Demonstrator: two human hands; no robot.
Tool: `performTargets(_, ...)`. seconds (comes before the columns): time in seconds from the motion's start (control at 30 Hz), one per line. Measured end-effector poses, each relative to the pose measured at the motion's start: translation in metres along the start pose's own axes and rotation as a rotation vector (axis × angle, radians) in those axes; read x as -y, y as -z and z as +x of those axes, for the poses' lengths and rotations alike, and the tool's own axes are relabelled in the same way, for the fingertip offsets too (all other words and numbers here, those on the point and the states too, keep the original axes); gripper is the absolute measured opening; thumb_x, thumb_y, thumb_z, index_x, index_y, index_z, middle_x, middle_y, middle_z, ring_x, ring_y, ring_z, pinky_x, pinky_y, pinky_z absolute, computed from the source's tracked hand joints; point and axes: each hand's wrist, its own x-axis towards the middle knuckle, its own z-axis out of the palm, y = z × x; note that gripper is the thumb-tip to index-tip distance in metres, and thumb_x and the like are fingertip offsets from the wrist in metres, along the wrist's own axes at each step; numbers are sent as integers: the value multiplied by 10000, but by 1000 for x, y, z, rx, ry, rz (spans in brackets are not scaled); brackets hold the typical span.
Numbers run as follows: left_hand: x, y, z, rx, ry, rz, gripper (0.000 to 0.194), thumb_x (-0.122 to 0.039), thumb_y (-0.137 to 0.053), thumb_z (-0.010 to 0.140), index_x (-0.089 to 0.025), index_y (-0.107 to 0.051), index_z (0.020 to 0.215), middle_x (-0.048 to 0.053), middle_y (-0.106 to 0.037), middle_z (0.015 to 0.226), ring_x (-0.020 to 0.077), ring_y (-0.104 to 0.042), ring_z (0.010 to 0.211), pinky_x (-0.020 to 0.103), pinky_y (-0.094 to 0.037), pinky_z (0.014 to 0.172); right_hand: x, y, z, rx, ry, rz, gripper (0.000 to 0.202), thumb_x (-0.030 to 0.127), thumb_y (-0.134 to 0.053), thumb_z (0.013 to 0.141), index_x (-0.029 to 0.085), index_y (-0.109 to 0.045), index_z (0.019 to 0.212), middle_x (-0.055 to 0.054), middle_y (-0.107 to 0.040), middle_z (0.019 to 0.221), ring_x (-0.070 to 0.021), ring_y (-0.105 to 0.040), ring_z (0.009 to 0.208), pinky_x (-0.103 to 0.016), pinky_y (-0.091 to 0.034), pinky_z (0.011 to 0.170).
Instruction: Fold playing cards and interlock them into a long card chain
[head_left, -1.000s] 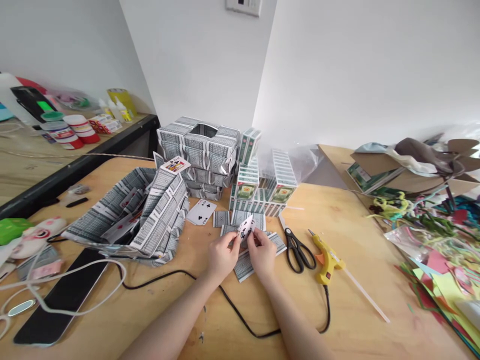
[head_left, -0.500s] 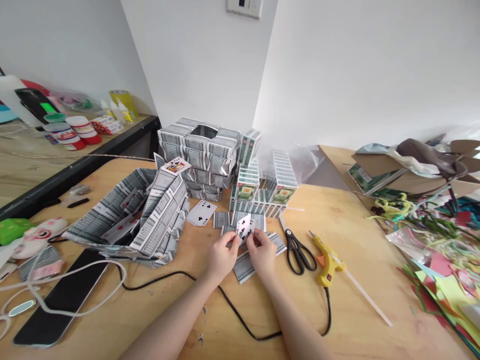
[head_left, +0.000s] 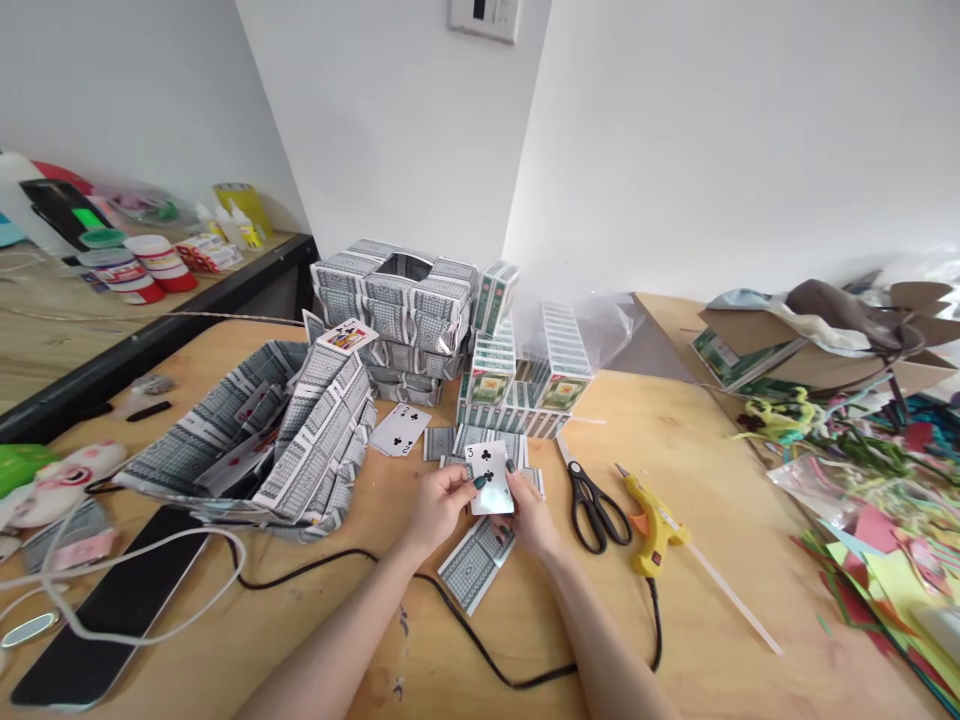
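A face-down card [head_left: 471,572] had shifted nearer you over the last half second. On the tabletop [head_left: 712,470], a basket of folded cards [head_left: 311,455] stood left of you; your left hand [head_left: 436,505] and right hand [head_left: 532,515], the latter near black-handled scissors [head_left: 582,482], pinched the three of clubs [head_left: 491,496] between them.

Mid-frame on my feed, a glossy white rectangular paper playing card [head_left: 493,497] glints; right of centre I see black plastic-handled metal scissors [head_left: 583,482] and a yellow plastic glue gun [head_left: 658,522] on a smooth, pale wooden tabletop [head_left: 720,450].
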Motion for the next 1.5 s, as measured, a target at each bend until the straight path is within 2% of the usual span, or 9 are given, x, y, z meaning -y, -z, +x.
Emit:
performTargets(0.13, -5, 3, 0, 41, 23, -19, 262, -314, -547, 690, -148, -452, 511, -38, -452, 455, 86, -405, 451, 199, -277, 448, 3, -1, -2, 23, 52, -121, 405, 536, -414, 792, 189, -435, 585, 75, -378, 357, -73, -335, 275, -204, -320, 295)
performTargets(0.33, -13, 3, -1, 59, 23, -29, 281, -336, -544, 685, -147, -454, 498, -38, -446, 461, 80, -388, 459, 194, -282, 451, 5, -5, -1, -72, 64, -314, 438, 583, -393, 776, 175, -452, 629, 87, -360, 357, -71, -361, 268, -194, -325, 283)
performTargets(0.5, -10, 6, -2, 7, -23, 10, 257, -310, -550, 675, -150, -460, 496, -41, -428, 465, 79, -385, 462, 188, -299, 447, 2, -6, 1, -121, 67, -399, 443, 609, -385, 759, 191, -416, 615, 92, -347, 346, -74, -349, 253, -196, -315, 265)
performTargets(0.63, -11, 3, -5, -74, -96, -9, 148, -289, -593, 659, -142, -591, 670, -4, -551, 592, 107, -486, 567, 198, -382, 515, 3, -8, 0, -87, 82, -409, 423, 590, -397, 762, 195, -422, 610, 83, -368, 362, -79, -376, 270, -195, -325, 280)
performTargets(0.8, -16, -11, -6, -23, 109, -357, 365, -331, -654, 625, -128, -614, 925, 74, -656, 818, 173, -598, 719, 281, -475, 651, 1, -11, -2, -12, 96, -463, 390, 546, -396, 784, 204, -417, 599, 74, -393, 368, -89, -407, 275, -196, -326, 290)
performTargets(0.97, -16, -17, -3, -70, 253, -456, 378, -293, -728, 534, -96, -638, 843, 101, -672, 782, 185, -618, 684, 270, -488, 590, -1, -14, -3, -43, 140, -594, 406, 513, -382, 804, 213, -379, 531, 56, -404, 334, -95, -411, 267, -190, -299, 290)
performTargets(1.1, -14, -17, -1, -132, 292, -471, 364, -277, -751, 491, -106, -632, 790, 86, -675, 774, 167, -615, 654, 245, -482, 564, 1, -18, -5, -81, 236, -729, 411, 448, -385, 822, 207, -392, 489, 37, -423, 331, -96, -424, 294, -187, -288, 315)
performTargets(1.23, -14, -17, -2, -150, 275, -495, 338, -266, -742, 499, -114, -629, 779, 70, -675, 769, 152, -608, 633, 243, -480, 560, 3, -20, -6, -101, 285, -793, 355, 387, -370, 837, 200, -452, 547, 43, -432, 353, -100, -434, 314, -188, -298, 338)
performTargets(1.5, -16, -15, -2, -143, 296, -532, 290, -234, -723, 492, -106, -645, 741, 60, -675, 693, 174, -613, 592, 265, -478, 523, 2, -22, -6, -58, 227, -788, 378, 425, -361, 836, 209, -399, 528, 57, -403, 350, -105, -442, 312, -204, -326, 371)
